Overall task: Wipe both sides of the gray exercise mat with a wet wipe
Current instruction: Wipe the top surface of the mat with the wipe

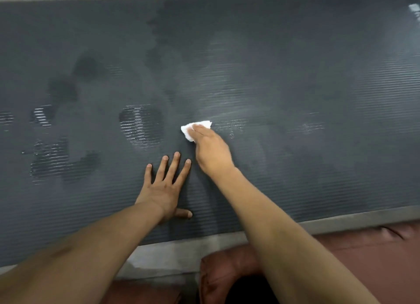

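Observation:
The gray ribbed exercise mat (295, 81) lies flat and fills most of the view. Dark wet patches and shiny streaks show on its left and middle parts. My right hand (210, 148) presses a crumpled white wet wipe (189, 128) onto the mat near its middle, with straight fingers laid over the wipe. My left hand (164, 185) rests flat on the mat just below and left of it, fingers spread apart.
A strip of gray floor (163, 256) runs along the mat's near edge. A reddish-brown cushion (363, 265) sits at the bottom right. A small white glare patch (414, 10) shows at the mat's far right corner.

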Motion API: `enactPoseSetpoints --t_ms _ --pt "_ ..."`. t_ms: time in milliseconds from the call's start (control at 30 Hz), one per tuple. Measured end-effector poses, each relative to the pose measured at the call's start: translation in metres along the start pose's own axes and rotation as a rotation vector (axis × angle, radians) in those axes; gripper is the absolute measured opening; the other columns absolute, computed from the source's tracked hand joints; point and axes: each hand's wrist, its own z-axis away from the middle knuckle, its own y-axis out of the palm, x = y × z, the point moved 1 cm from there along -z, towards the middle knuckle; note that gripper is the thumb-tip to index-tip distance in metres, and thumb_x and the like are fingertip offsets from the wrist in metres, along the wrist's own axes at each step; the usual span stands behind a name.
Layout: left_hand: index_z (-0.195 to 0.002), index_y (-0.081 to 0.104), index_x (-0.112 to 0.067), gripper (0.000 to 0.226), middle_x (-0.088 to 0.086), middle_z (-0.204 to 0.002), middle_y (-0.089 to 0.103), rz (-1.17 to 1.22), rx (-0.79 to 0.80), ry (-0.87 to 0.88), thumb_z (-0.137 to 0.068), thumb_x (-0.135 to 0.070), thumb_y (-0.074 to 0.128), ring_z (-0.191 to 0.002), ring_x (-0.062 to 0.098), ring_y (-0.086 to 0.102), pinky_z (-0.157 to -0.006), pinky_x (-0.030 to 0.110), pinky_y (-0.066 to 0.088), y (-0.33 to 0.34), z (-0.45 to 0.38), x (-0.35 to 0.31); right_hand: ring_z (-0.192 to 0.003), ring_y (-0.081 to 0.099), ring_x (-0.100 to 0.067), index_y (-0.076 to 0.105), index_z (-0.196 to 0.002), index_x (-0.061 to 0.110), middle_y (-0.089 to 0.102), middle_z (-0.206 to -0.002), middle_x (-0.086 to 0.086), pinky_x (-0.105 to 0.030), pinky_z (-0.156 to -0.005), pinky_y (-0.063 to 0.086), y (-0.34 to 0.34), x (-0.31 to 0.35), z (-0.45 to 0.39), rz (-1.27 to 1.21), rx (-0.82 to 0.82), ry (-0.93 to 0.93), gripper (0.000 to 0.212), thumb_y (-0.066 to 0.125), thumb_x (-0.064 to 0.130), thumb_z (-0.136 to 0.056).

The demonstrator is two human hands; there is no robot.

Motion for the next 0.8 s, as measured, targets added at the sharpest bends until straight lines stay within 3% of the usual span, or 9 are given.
enactPoseSetpoints --t_ms 67,167,267,367,500,600,667,800 --pt "-0.145 -0.046 -0.029 0.135 0.004 -0.152 -0.053 0.02 -0.008 0.011 -0.077 -0.084 0.057 -0.148 0.032 -0.036 -0.122 0.063 -0.007 0.002 -0.001 0.002 -0.133 0.046 -0.019 0.056 -0.136 0.02 0.054 -0.141 -0.001 -0.031 -0.114 0.032 -0.025 -0.041 0.006 0.035 -0.065 0.048 0.049 0.043 0.006 -0.091" --pt "-0.144 -0.047 -0.029 0.136 0.004 -0.152 -0.053 0.025 -0.024 0.016 -0.076 -0.086 0.056 -0.148 0.032 -0.036 -0.122 0.063 -0.007 0.005 -0.003 0.002 -0.131 0.046 -0.019 0.055 -0.134 0.023 0.053 -0.141 0.004 -0.035 -0.109 0.039 -0.072 -0.124 0.025 0.087 -0.27 0.383 0.049 0.037 0.008 -0.091" --pt "-0.144 -0.047 -0.029 0.136 0.004 -0.152 -0.053 0.029 -0.027 0.013 -0.075 -0.086 0.056 -0.148 0.032 -0.036 -0.122 0.063 -0.008 0.005 -0.003 0.003 -0.124 0.048 -0.025 0.059 -0.12 0.016 0.056 -0.132 0.002 -0.04 -0.099 0.045 -0.089 -0.137 0.031 0.09 -0.317 0.558 0.045 0.032 0.004 -0.086" --pt "-0.145 -0.046 -0.028 0.135 0.005 -0.153 -0.052 0.024 -0.02 0.009 -0.076 -0.086 0.055 -0.149 0.032 -0.035 -0.122 0.063 -0.006 0.004 -0.001 0.001 -0.119 0.054 -0.029 0.06 -0.124 0.011 0.059 -0.13 -0.007 -0.036 -0.1 0.042 -0.058 -0.086 0.023 0.062 -0.315 0.493 0.045 0.035 0.008 -0.087" --pt "-0.147 -0.044 -0.029 0.134 0.004 -0.154 -0.051 0.026 -0.023 0.002 -0.076 -0.086 0.055 -0.15 0.031 -0.034 -0.123 0.062 -0.006 0.003 0.001 0.0 -0.134 0.045 -0.029 0.054 -0.135 0.004 0.053 -0.14 -0.014 -0.036 -0.114 0.034 0.006 -0.004 0.037 0.023 -0.082 0.107 0.052 0.04 0.004 -0.085" --pt "-0.148 -0.042 -0.031 0.134 0.002 -0.155 -0.049 0.042 -0.042 0.006 -0.076 -0.086 0.056 -0.15 0.03 -0.033 -0.124 0.061 -0.005 0.004 0.002 0.001 -0.138 0.04 -0.024 0.05 -0.14 0.009 0.049 -0.145 -0.009 -0.031 -0.116 0.028 -0.006 -0.011 0.042 0.048 -0.006 -0.006 0.052 0.042 0.003 -0.089" --pt "-0.149 -0.041 -0.032 0.133 0.002 -0.157 -0.047 0.051 -0.065 0.01 -0.075 -0.086 0.057 -0.152 0.03 -0.03 -0.124 0.06 -0.004 0.004 0.002 0.001 -0.137 0.042 -0.023 0.051 -0.14 0.011 0.05 -0.145 -0.008 -0.031 -0.116 0.028 -0.027 -0.05 0.053 0.105 -0.064 0.064 0.053 0.037 0.007 -0.09" --pt "-0.15 -0.038 -0.031 0.132 0.003 -0.159 -0.044 0.034 -0.089 0.014 -0.075 -0.087 0.055 -0.153 0.031 -0.027 -0.124 0.06 -0.004 0.007 0.003 0.002 -0.133 0.044 -0.024 0.052 -0.137 0.015 0.05 -0.143 -0.003 -0.034 -0.107 0.036 -0.08 -0.132 0.088 0.147 -0.263 0.499 0.051 0.038 0.003 -0.09"
